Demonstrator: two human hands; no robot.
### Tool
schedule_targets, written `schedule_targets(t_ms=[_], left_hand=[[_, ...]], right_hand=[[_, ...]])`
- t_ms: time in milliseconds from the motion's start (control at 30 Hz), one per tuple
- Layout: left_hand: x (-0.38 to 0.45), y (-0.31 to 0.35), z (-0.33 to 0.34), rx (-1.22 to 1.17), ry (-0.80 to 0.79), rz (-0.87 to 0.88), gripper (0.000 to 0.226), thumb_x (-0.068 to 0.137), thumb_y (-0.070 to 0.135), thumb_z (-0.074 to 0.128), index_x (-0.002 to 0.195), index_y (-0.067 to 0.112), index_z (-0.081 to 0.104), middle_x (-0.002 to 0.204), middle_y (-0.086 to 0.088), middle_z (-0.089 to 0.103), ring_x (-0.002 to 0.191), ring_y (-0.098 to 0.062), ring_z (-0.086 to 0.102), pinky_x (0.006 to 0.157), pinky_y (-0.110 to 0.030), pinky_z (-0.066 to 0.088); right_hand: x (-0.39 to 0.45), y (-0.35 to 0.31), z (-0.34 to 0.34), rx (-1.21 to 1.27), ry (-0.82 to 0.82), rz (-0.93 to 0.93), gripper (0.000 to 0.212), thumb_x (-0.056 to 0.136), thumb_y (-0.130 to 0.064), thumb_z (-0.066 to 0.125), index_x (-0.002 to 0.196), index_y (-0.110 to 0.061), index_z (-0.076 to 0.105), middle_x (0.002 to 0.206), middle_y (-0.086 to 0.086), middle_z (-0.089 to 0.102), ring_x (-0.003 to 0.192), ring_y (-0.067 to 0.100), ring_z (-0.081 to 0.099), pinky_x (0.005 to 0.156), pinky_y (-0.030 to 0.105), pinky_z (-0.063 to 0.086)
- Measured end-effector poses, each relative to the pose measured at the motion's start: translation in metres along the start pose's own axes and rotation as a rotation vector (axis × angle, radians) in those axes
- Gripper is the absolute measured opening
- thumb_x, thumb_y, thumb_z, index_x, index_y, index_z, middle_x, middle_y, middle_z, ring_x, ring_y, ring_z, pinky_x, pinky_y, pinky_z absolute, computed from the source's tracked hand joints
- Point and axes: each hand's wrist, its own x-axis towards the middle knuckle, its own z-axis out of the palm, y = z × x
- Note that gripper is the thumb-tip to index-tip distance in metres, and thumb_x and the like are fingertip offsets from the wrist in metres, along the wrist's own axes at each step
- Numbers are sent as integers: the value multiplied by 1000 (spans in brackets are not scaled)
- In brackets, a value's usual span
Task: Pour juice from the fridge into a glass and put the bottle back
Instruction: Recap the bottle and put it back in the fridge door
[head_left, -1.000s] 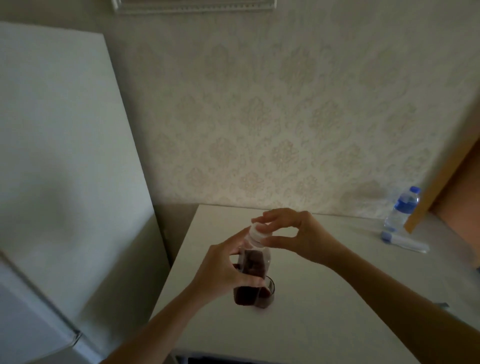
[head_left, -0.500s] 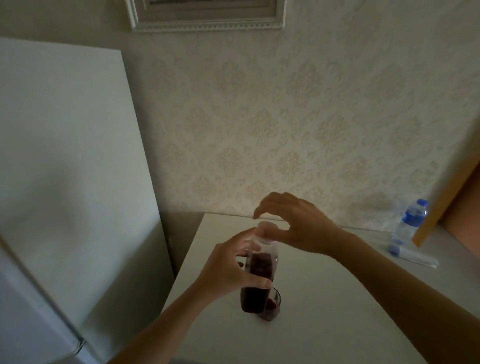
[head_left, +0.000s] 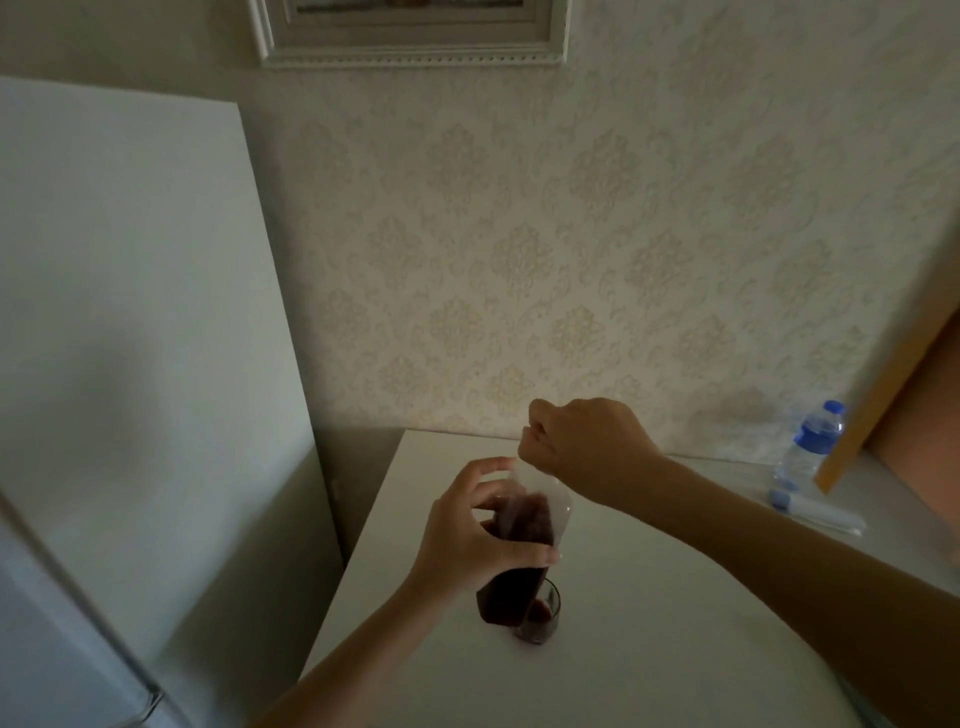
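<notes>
A clear plastic juice bottle (head_left: 527, 525), part full of dark red juice, leans slightly with its neck toward the wall. My left hand (head_left: 475, 540) is wrapped around its middle. My right hand (head_left: 584, 447) is curled over the bottle's top, fingers pinched on the cap, which they hide. A small glass (head_left: 544, 618) with dark juice in it stands on the white table (head_left: 675, 649), just behind and to the right of the bottle's base. The white fridge (head_left: 130, 338) stands at the left, its door shut.
A water bottle (head_left: 810, 441) with a blue cap stands at the table's far right by the wall, with a white tube (head_left: 818, 513) lying in front of it. An orange wooden edge (head_left: 883, 410) rises at the right. A framed picture (head_left: 410, 41) hangs above.
My right hand has rolled over the cap and its fingers have curled tight, hiding it. The bottle has tipped a little. The view has drifted upward.
</notes>
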Motion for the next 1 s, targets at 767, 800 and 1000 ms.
schedule_targets(t_ms=[767,800,1000], left_hand=[[13,0,-8,75,60,61,84,38,55,86,109,50,40,98,23,65,96,8,59,84,-30,56],[12,-1,-6,75,84,61,85,38,57,86,109,49,39,97,22,64,95,9,59,83,-28,56],[9,-7,-6,164,144,127,89,43,57,84,116,43,36,96,29,56,97,21,50,76,-3,44]], right_hand=[[10,5,-6,203,-44,-174,10,92,-30,39,86,-21,38,54,-10,36,46,7,31,48,17,26],[12,2,-3,209,-30,-124,11,93,-30,39,87,-20,39,53,-9,39,44,8,33,46,19,32],[11,-4,11,295,42,-44,14,93,-35,40,90,-21,41,52,-8,44,44,11,41,46,22,36]])
